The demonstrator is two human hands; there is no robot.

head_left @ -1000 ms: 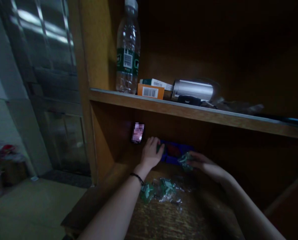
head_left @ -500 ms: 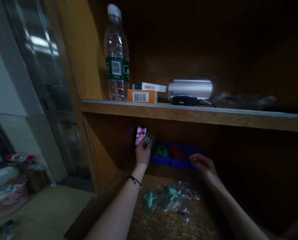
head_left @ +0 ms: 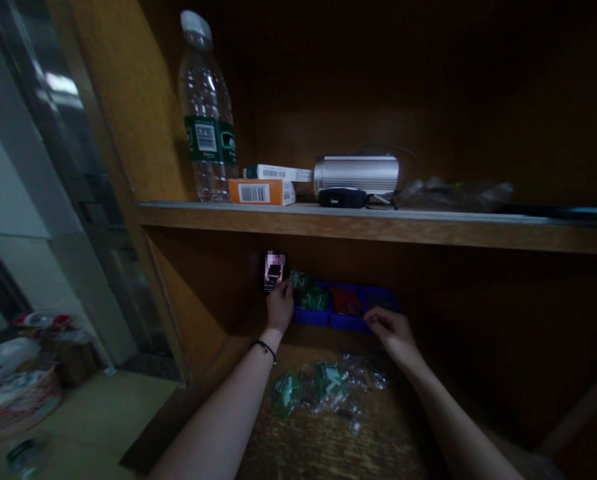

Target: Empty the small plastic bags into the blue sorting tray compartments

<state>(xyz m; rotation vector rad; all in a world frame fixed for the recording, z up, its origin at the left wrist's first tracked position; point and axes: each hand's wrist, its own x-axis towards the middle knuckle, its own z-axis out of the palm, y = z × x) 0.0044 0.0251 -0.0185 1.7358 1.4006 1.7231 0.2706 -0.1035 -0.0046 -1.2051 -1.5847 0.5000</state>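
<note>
My left hand [head_left: 280, 307] is at the back of the lower shelf, beside a phone [head_left: 275, 271] standing upright with a blurred screen. A small green plastic packet [head_left: 300, 280] lies just right of those fingers, which may touch it. A blue compartment tray [head_left: 347, 322] holds green parts on the left and red ones in the middle. Its right compartment is too dark to read. My right hand [head_left: 391, 335] rests at the tray's front right rim, fingers curled. Several clear bags of green parts [head_left: 328, 385] lie on the shelf [head_left: 328, 447] below my forearms.
On the upper shelf board [head_left: 378, 225] stand a plastic water bottle [head_left: 205, 113], an orange box [head_left: 261, 191], a white box [head_left: 278, 173], a silver cylinder [head_left: 355, 175] and a black case [head_left: 342, 197]. Bags and clutter [head_left: 18, 393] lie on the floor at left.
The green packet has gone from my left fingers to the tray's left end. My right hand has slid left along the tray. The whole scene has shifted left in view.
</note>
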